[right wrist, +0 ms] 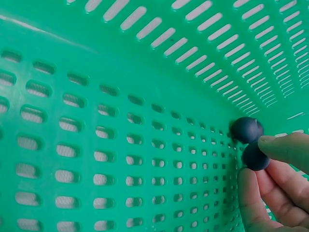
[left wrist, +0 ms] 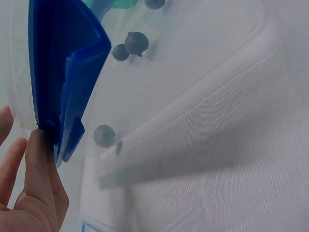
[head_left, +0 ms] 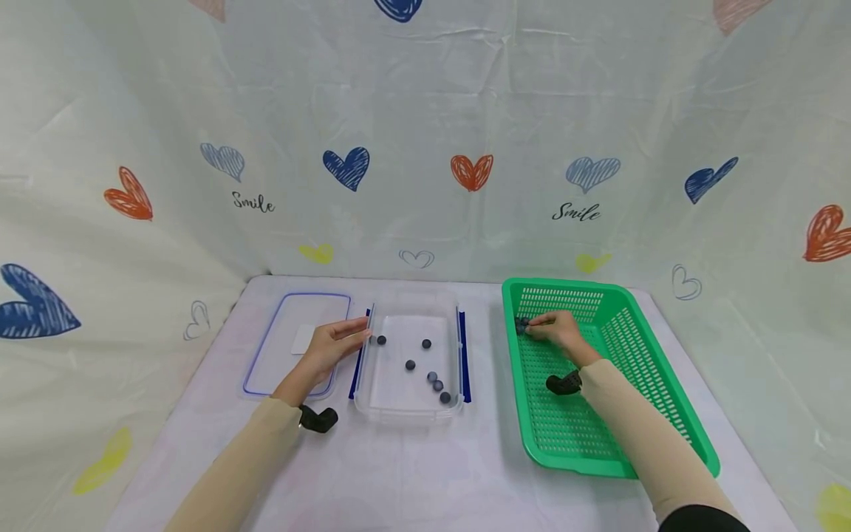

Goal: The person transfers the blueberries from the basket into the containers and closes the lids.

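Now: right hand [head_left: 561, 332] pinches round dark-blue berry [right wrist: 256, 157], ten o'clock in green slotted plastic basket [head_left: 548, 428]; left hand [head_left: 331, 347], fingers straight, touches clear plastic box [head_left: 392, 384], ten o'clock.

Pinching 1 round dark-blue berry [right wrist: 256, 156] in right hand [head_left: 560, 331], just beside another [right wrist: 245, 130], inside green perforated plastic basket [head_left: 561, 432]. Touching blue side flap [left wrist: 84, 87] of clear rectangular open-topped plastic box [head_left: 395, 395] with left hand [head_left: 330, 346]. Got 6 dark berries [head_left: 410, 365] scattered on box floor.
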Demonstrator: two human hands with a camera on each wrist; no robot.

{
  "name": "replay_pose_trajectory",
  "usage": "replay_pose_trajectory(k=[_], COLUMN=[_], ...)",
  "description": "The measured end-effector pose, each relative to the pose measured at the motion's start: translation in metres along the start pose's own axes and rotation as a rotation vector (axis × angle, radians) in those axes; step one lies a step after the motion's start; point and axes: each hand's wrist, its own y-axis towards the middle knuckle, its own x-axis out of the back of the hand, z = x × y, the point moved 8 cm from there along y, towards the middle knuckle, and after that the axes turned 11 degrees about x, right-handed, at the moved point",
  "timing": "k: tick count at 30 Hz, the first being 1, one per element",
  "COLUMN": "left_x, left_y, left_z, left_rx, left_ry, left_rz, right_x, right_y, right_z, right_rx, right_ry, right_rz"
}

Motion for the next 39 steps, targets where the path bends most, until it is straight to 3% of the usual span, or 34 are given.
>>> replay_pose_trajectory(k=[26,39], left_x=[-0.003,-0.003], left_y=[-0.009,-0.005], left_z=[0.002,0.003], left_rx=[-0.014,-0.022], left_ry=[-0.009,-0.004], left_rz=[-0.005,0.000], right_x=[0.013,0.017], right_y=[-0.006,-0.014], right_z=[0.004,0.028], right_rx=[0.022,0.019], right_ry=[0.001,0.024], right_rz=[0.030,0.058])
